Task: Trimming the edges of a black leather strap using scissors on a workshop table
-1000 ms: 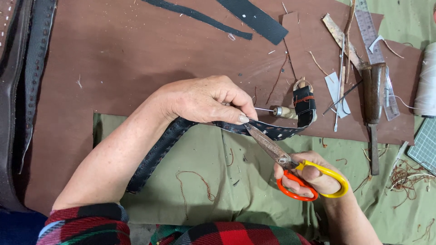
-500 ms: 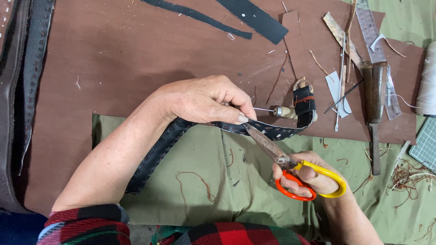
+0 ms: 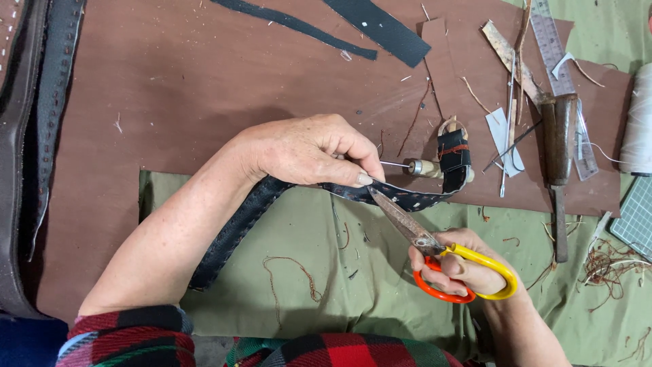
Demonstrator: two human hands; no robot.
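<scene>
My left hand (image 3: 309, 151) pinches a dark stitched leather strap (image 3: 234, 228) that runs from lower left up past my fingers to a looped end (image 3: 454, 160) with red thread on it. My right hand (image 3: 462, 265) grips scissors (image 3: 435, 251) with one orange and one yellow handle. Their worn blades point up-left, and the tips meet the strap's edge just under my left thumb. A wooden-handled awl (image 3: 421, 167) lies right behind the strap near the loop.
A big brown leather sheet (image 3: 190, 81) covers the green cloth (image 3: 305, 272). Dark strips (image 3: 377, 24) lie at the top. A wooden-handled tool (image 3: 558, 156), metal ruler (image 3: 553, 47), white thread spool (image 3: 638, 122), cutting mat corner (image 3: 635, 221) and thread scraps crowd the right. Dark leather pieces (image 3: 27, 136) lie at left.
The scissor tips have crept a little closer to my left thumb along the strap. Both hands otherwise stay in place.
</scene>
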